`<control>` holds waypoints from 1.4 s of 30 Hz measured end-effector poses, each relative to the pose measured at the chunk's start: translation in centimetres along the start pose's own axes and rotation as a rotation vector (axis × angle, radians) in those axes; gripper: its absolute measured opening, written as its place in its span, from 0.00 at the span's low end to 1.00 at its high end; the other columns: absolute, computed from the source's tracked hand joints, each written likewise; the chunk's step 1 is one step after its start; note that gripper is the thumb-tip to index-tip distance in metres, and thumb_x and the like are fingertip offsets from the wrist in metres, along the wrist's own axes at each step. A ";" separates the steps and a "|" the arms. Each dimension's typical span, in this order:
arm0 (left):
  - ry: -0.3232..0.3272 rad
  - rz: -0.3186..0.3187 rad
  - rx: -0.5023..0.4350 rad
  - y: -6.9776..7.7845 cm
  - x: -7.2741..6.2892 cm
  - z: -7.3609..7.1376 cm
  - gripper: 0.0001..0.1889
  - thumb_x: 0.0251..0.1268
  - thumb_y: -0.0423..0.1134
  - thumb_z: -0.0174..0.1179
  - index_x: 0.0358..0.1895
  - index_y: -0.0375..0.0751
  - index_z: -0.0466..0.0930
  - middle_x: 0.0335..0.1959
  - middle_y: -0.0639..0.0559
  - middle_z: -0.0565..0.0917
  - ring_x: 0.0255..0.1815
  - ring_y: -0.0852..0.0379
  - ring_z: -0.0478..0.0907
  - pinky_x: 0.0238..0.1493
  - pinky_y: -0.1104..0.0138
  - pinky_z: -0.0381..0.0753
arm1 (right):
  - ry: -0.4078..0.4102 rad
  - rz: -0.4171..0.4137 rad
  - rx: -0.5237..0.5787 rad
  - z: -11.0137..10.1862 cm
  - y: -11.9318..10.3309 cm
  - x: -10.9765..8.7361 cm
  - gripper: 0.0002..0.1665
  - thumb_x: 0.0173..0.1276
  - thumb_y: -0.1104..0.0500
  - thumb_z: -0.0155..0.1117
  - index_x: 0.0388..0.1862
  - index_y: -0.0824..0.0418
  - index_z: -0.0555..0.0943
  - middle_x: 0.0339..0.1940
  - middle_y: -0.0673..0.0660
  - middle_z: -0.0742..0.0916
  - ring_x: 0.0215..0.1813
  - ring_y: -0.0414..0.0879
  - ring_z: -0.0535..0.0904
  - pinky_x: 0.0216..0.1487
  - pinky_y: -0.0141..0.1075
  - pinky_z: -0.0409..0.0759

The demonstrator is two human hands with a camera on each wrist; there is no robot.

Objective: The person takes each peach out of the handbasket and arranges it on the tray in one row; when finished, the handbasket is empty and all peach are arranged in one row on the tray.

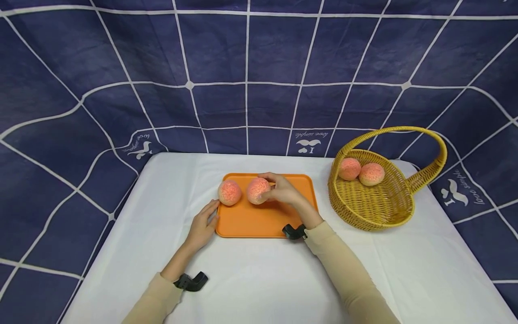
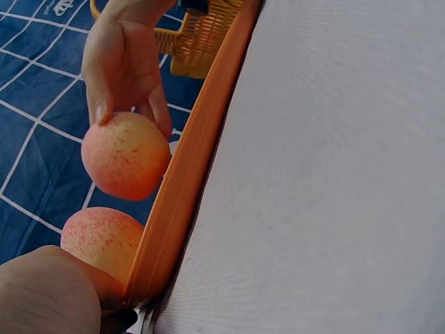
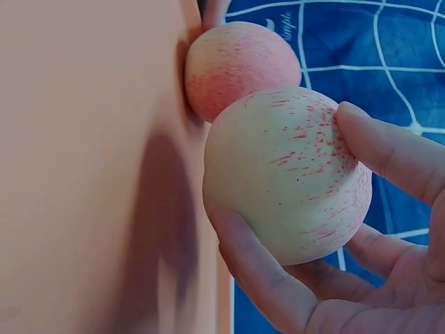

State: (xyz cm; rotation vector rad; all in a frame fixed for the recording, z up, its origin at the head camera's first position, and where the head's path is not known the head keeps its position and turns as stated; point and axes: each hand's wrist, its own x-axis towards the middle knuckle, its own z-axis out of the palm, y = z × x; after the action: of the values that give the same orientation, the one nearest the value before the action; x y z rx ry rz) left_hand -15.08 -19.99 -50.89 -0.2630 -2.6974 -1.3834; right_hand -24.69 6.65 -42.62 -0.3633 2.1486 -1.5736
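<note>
A pink-and-cream peach [image 1: 256, 191] is pinched between the thumb and fingers of my right hand [image 1: 284, 192], over the upper middle of the orange tray [image 1: 251, 222]. In the right wrist view, that held peach [image 3: 285, 174] appears raised off the tray, with a shadow cast on it. Another peach [image 1: 229, 193] sits at the tray's upper left corner. My left hand [image 1: 202, 228] lies beside the tray's left edge, its fingertips touching the rim close to that peach. In the left wrist view, this hand [image 2: 52, 292] partly hides the resting peach [image 2: 103, 240].
Right of the tray stands a yellow woven basket [image 1: 374, 209] with a tall arched handle. Two peaches [image 1: 372, 174] lie in its far left part. A white cloth [image 1: 243, 279] covers the table, and a dark blue checked curtain [image 1: 218, 108] hangs behind.
</note>
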 end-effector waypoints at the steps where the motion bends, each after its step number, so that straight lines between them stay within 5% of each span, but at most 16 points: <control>1: 0.000 0.000 -0.002 0.0 0.0 0.0 0.24 0.71 0.28 0.51 0.69 0.27 0.64 0.72 0.34 0.66 0.76 0.39 0.57 0.76 0.46 0.57 | -0.004 0.000 0.004 0.2 0.0 0.2 0.43 0.54 0.72 0.70 0.71 0.64 0.68 0.63 0.65 0.77 0.47 0.51 0.82 0.46 0.41 0.88; 15: 0.004 0.007 0.000 -0.1 0.0 0.0 0.24 0.71 0.29 0.51 0.69 0.27 0.65 0.72 0.34 0.66 0.76 0.38 0.58 0.76 0.46 0.57 | -0.014 0.022 -0.038 1.0 0.8 1.5 0.43 0.53 0.70 0.72 0.70 0.63 0.70 0.65 0.64 0.76 0.46 0.51 0.78 0.46 0.43 0.86; 22: -0.005 0.001 0.002 -0.1 -0.1 0.0 0.25 0.72 0.30 0.50 0.70 0.27 0.64 0.73 0.35 0.65 0.76 0.39 0.57 0.76 0.46 0.57 | -0.014 0.011 -0.098 1.1 0.7 1.5 0.43 0.53 0.68 0.73 0.70 0.62 0.70 0.68 0.62 0.74 0.57 0.57 0.76 0.49 0.38 0.84; 27: 0.001 0.016 0.000 -0.1 -0.1 0.0 0.24 0.72 0.29 0.51 0.69 0.26 0.64 0.72 0.34 0.65 0.76 0.38 0.57 0.76 0.45 0.57 | -0.002 0.006 -0.140 1.1 0.9 1.5 0.44 0.54 0.66 0.73 0.71 0.60 0.69 0.71 0.61 0.73 0.66 0.60 0.73 0.60 0.45 0.81; 35: -0.003 0.012 0.010 -0.1 0.1 0.2 0.25 0.71 0.28 0.51 0.69 0.27 0.64 0.72 0.34 0.66 0.76 0.39 0.58 0.76 0.46 0.57 | 0.003 0.018 -0.069 0.7 1.3 0.7 0.45 0.58 0.66 0.71 0.74 0.61 0.64 0.74 0.62 0.69 0.72 0.60 0.69 0.59 0.45 0.82; 42: 0.011 0.015 0.017 -0.1 0.1 0.1 0.24 0.71 0.28 0.52 0.69 0.26 0.65 0.72 0.33 0.66 0.75 0.38 0.59 0.76 0.46 0.57 | 0.043 -0.019 -0.135 -0.3 0.7 -1.2 0.45 0.59 0.61 0.73 0.74 0.60 0.65 0.75 0.59 0.69 0.72 0.60 0.69 0.64 0.49 0.78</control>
State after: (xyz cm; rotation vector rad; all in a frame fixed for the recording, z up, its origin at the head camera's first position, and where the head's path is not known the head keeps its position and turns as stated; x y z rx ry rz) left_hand -15.16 -19.99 -51.01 -0.2731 -2.6917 -1.3534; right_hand -23.77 7.66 -43.00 -0.3979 2.2973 -1.4634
